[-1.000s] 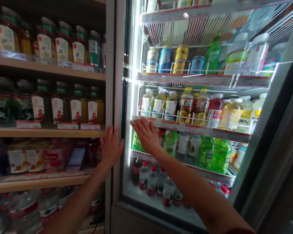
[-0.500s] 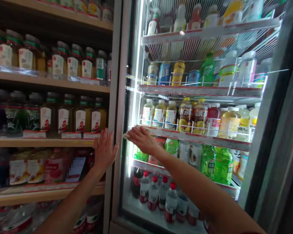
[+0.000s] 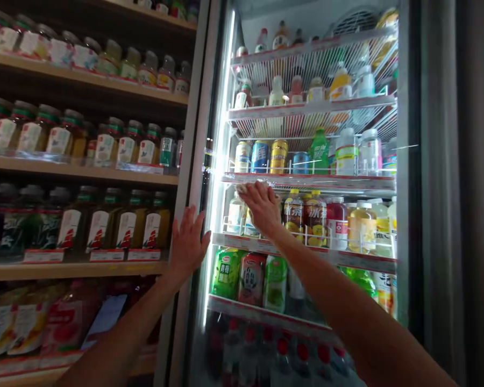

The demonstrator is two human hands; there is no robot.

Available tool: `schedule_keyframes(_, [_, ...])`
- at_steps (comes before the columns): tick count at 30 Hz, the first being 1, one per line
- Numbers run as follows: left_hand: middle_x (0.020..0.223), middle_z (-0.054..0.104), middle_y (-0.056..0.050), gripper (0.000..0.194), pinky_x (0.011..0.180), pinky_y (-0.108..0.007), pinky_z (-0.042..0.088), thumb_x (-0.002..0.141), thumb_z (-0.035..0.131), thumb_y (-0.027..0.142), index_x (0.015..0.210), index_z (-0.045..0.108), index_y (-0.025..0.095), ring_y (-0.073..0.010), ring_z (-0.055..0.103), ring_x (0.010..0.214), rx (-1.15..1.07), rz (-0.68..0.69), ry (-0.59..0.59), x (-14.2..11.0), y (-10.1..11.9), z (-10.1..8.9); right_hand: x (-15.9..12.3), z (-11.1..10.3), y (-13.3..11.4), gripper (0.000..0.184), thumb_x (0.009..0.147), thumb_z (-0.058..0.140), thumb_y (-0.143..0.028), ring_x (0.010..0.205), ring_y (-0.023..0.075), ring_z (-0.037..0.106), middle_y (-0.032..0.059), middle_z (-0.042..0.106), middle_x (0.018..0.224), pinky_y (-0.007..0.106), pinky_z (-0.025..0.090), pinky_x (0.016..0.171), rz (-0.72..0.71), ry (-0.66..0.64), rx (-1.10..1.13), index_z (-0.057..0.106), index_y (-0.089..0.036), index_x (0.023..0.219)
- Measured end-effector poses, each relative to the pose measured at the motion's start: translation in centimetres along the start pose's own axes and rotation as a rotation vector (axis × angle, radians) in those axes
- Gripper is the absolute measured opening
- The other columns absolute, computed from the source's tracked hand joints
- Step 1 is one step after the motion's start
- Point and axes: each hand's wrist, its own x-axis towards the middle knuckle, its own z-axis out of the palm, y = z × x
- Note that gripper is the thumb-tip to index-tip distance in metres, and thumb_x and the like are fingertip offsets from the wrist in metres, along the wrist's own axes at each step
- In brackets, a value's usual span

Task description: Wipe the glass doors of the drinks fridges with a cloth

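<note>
My right hand (image 3: 263,208) lies with fingers forward on the glass door (image 3: 197,317) of a lit drinks cooler. A pale, crumpled cloth (image 3: 241,188) shows at its fingertips and seems held under the hand, mostly hidden by it. Behind the glass, bottles and cans stand near that hand, among them an iced tea bottle (image 3: 294,210). My left hand (image 3: 189,239) is spread open against the metal door frame (image 3: 184,185), holding nothing.
Wooden shelves (image 3: 80,166) full of bottled drinks rise on the left. A phone-like slab (image 3: 105,321) leans on a lower shelf. Inside the cooler are wire shelves with a white rail (image 3: 310,183). Another metal frame (image 3: 439,177) stands at the right.
My right hand has moved up and to the right across the glass with the cloth. The left hand stays at the frame. My view has tilted upward, showing more upper shelves.
</note>
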Motion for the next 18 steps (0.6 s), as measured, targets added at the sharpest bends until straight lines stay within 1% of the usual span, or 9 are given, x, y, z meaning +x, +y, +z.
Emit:
schedule_keyframes(2, [0.149, 0.024, -0.014, 0.052, 0.110, -0.053, 0.016, 0.089, 0.037, 0.034, 0.138, 0.031, 0.018, -0.0262, 0.019, 0.139, -0.005, 0.023, 0.016, 0.7, 0.7, 0.1, -0.7, -0.7, 0.7, 0.047, 0.083, 0.048, -0.017, 0.136, 0.0291, 0.022, 0.0028, 0.035, 0.145, 0.054, 0.021, 0.110, -0.047, -0.011, 0.004, 0.046, -0.027, 0.130])
schedule_keyframes(5, [0.149, 0.024, -0.014, 0.052, 0.110, -0.052, 0.015, 0.089, 0.037, 0.035, 0.139, 0.030, 0.019, -0.0261, 0.019, 0.139, -0.025, 0.063, 0.026, 1.5, 1.9, 0.4, -2.6, -1.5, 1.5, 0.042, 0.085, 0.048, -0.020, 0.134, 0.0249, 0.027, 0.0008, 0.042, 0.141, 0.048, 0.023, 0.111, -0.336, -0.069, 0.012, 0.049, -0.028, 0.126])
schedule_keyframes(6, [0.149, 0.025, -0.014, 0.052, 0.111, -0.052, 0.015, 0.090, 0.037, 0.035, 0.139, 0.031, 0.019, -0.0260, 0.019, 0.139, -0.032, 0.073, 0.027, 1.7, 2.4, 0.5, -2.9, -1.9, 2.1, 0.043, 0.085, 0.048, -0.020, 0.133, 0.0244, 0.028, 0.0010, 0.043, 0.140, 0.048, 0.023, 0.111, -0.361, -0.067, 0.000, 0.049, -0.028, 0.126])
schedule_keyframes(7, [0.148, 0.026, -0.014, 0.051, 0.111, -0.052, 0.015, 0.090, 0.036, 0.035, 0.138, 0.031, 0.018, -0.0260, 0.020, 0.139, -0.037, 0.082, 0.029, 2.0, 2.9, 0.7, -3.0, -2.4, 3.0, 0.044, 0.084, 0.047, -0.019, 0.133, 0.0248, 0.028, 0.0017, 0.043, 0.140, 0.048, 0.023, 0.110, -0.314, -0.046, -0.020, 0.048, -0.028, 0.127])
schedule_keyframes(10, [0.147, 0.028, -0.015, 0.050, 0.111, -0.051, 0.016, 0.090, 0.036, 0.035, 0.137, 0.034, 0.018, -0.0254, 0.021, 0.138, -0.048, 0.105, 0.047, 2.7, 4.5, 1.0, -2.6, -4.4, 6.0, 0.050, 0.082, 0.047, -0.016, 0.135, 0.0288, 0.024, 0.0047, 0.037, 0.144, 0.054, 0.021, 0.109, 0.067, 0.072, -0.096, 0.046, -0.027, 0.131])
schedule_keyframes(12, [0.147, 0.029, -0.014, 0.049, 0.111, -0.050, 0.016, 0.090, 0.036, 0.035, 0.136, 0.035, 0.018, -0.0250, 0.021, 0.138, -0.064, 0.119, 0.058, 3.2, 5.8, 1.2, -3.0, -5.5, 7.4, 0.050, 0.081, 0.048, -0.016, 0.136, 0.0290, 0.022, 0.0049, 0.033, 0.146, 0.053, 0.020, 0.109, 0.165, 0.092, -0.120, 0.046, -0.027, 0.130])
schedule_keyframes(13, [0.147, 0.029, -0.014, 0.048, 0.111, -0.050, 0.017, 0.090, 0.036, 0.034, 0.135, 0.035, 0.018, -0.0250, 0.022, 0.138, -0.074, 0.125, 0.061, 3.3, 6.4, 1.4, -3.7, -5.9, 7.8, 0.050, 0.081, 0.048, -0.016, 0.137, 0.0282, 0.022, 0.0041, 0.033, 0.146, 0.052, 0.020, 0.110, 0.113, 0.065, -0.121, 0.046, -0.027, 0.130])
schedule_keyframes(16, [0.147, 0.030, -0.014, 0.048, 0.110, -0.050, 0.018, 0.090, 0.037, 0.034, 0.135, 0.036, 0.017, -0.0254, 0.023, 0.138, -0.099, 0.157, 0.055, 3.8, 8.4, 1.9, -6.3, -6.6, 8.6, 0.046, 0.082, 0.049, -0.021, 0.137, 0.0241, 0.022, -0.0001, 0.036, 0.145, 0.047, 0.018, 0.111, -0.240, -0.091, -0.093, 0.048, -0.029, 0.127])
schedule_keyframes(18, [0.147, 0.030, -0.014, 0.048, 0.111, -0.050, 0.017, 0.089, 0.038, 0.034, 0.135, 0.036, 0.018, -0.0254, 0.023, 0.138, -0.120, 0.180, 0.048, 3.9, 9.6, 2.3, -7.4, -7.2, 9.5, 0.046, 0.083, 0.048, -0.022, 0.137, 0.0223, 0.022, -0.0014, 0.037, 0.144, 0.046, 0.017, 0.112, -0.287, -0.129, -0.102, 0.047, -0.031, 0.128])
